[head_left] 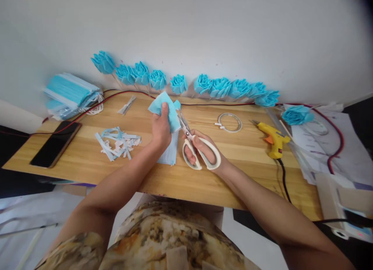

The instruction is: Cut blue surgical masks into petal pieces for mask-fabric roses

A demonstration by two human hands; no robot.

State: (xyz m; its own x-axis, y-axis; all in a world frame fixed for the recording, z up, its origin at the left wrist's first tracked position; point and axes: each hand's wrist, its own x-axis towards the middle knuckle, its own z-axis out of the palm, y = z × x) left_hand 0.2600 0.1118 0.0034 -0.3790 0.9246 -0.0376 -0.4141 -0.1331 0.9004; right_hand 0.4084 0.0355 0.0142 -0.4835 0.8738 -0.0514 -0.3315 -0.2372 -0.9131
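In my left hand [161, 127] is a piece of light blue mask fabric [159, 102], pinched with the thumb on top and held above the table. My right hand [204, 147] has its fingers through the handles of white-handled scissors [215, 158]. The blades reach the fabric's right edge, beside a small blue bit that stands out there. Beneath my left hand, a pale blue sheet [168, 158] lies on the wooden table [186, 184], partly covered. Cut white and blue scraps [118, 142] are heaped to the left of my left forearm.
Blue fabric flowers [220, 87] line the wall, and another flower [297, 114] rests on papers at right. A yellow glue gun [274, 138], a white ring-shaped coil [230, 122], a phone [55, 144], stacked masks [70, 92] and thin strips [127, 105] are around. A red-black cable [125, 92] runs along the back.
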